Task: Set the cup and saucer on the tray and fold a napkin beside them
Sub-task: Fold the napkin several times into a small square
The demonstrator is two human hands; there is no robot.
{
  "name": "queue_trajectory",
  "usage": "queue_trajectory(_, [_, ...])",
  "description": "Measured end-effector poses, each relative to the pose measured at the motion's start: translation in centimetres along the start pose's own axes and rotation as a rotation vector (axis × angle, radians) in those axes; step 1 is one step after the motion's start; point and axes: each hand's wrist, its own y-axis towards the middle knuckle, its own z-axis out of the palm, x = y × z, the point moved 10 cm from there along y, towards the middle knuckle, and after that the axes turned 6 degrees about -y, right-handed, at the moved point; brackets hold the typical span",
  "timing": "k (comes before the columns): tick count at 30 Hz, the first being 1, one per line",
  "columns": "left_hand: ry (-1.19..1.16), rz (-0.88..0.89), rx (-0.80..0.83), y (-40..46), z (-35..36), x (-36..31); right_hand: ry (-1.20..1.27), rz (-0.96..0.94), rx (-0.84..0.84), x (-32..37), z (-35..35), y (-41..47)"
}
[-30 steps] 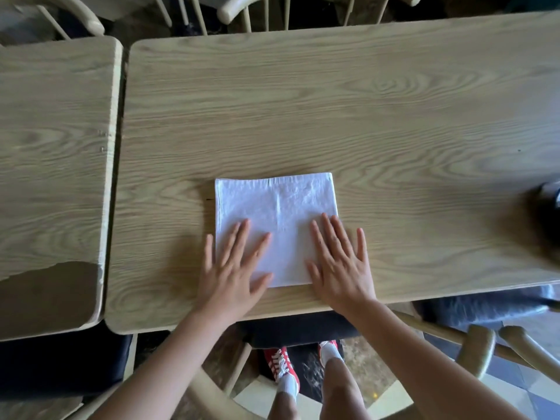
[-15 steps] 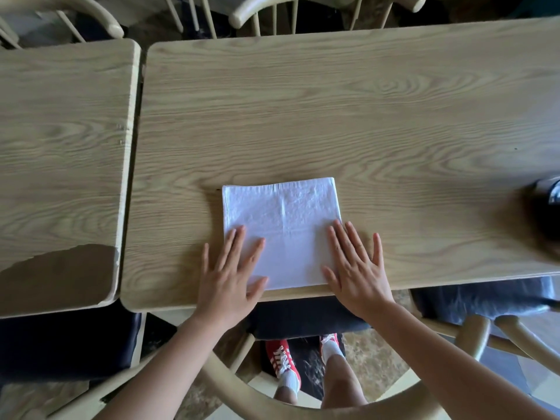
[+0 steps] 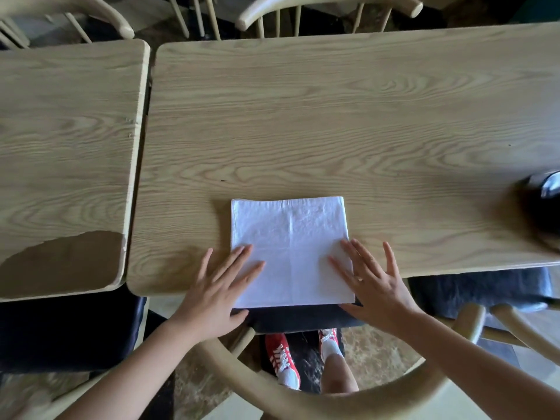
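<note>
A white napkin (image 3: 289, 247), folded into a near square, lies flat on the wooden table (image 3: 333, 116), and its near edge hangs a little past the table's front edge. My left hand (image 3: 216, 289) lies flat with spread fingers on the napkin's near left corner. My right hand (image 3: 374, 283) lies flat on its near right corner, fingers apart. Neither hand grips the cloth. No cup, saucer or tray can be made out, apart from a dark blurred object (image 3: 542, 207) at the right edge.
A second wooden table (image 3: 66, 147) stands to the left across a narrow gap. Pale wooden chairs (image 3: 327, 7) line the far side. A curved chair back (image 3: 303, 398) and dark seat cushion (image 3: 300, 318) are below my hands.
The napkin and both hands have slid toward me, and its near edge now overhangs the table front. My hands have spread outward to the napkin's near corners.
</note>
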Motion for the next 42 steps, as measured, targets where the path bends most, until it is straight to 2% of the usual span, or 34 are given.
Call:
queue_trajectory(4, [0.008, 0.122, -0.016, -0.7, -0.1, 0.1, -0.002, -0.024, -0.137, -0.2, -0.9, -0.8])
queue_trajectory(10, [0.035, 0.214, -0.082, -0.3, -1.3, 0.7, -0.022, -0.040, -0.216, -0.7, -1.1, -0.6])
queue_trajectory(13, [-0.051, 0.231, -0.194, 0.0, -2.5, 0.7, 0.038, -0.041, -0.341, -1.4, -2.3, -0.4])
queue_trajectory(16, [-0.186, 0.212, -0.246, 0.2, -3.4, 0.7, 0.147, -0.055, -0.362, -1.8, -2.9, -0.1])
queue_trajectory(20, [-0.302, 0.101, -0.301, 0.4, -3.7, 1.5, 0.333, 0.029, -0.396, -3.0, -3.7, 0.3])
queue_trajectory(24, [-0.346, -0.003, -0.421, 0.6, -4.5, 2.2, 0.529, 0.222, -0.445, -4.0, -4.0, 0.4])
queue_trajectory(26, [-0.447, -0.060, -0.490, 0.5, -4.8, 2.7, 0.631, 0.326, -0.434, -4.5, -3.5, 0.4])
queue_trajectory(28, [-0.555, -0.175, -0.534, 0.5, -4.4, 4.1, 0.714, 0.415, -0.429, -4.8, -3.2, 0.3])
queue_trajectory(30, [-0.533, -0.316, -0.567, 0.7, -4.6, 5.0, 0.776, 0.507, -0.443, -5.1, -3.4, 0.1])
queue_trajectory(33, [-0.466, -0.466, -0.696, 0.4, -5.9, 5.3, 0.801, 0.649, -0.459, -5.8, -3.3, 0.1])
queue_trajectory(36, [-0.499, -0.516, -0.776, 0.2, -5.8, 5.3, 0.814, 0.738, -0.439, -6.3, -3.1, 0.8])
queue_trajectory(42, [-0.545, -0.637, -0.760, 0.4, -4.5, 6.1, 0.866, 0.877, -0.337, -6.5, -2.0, 1.3])
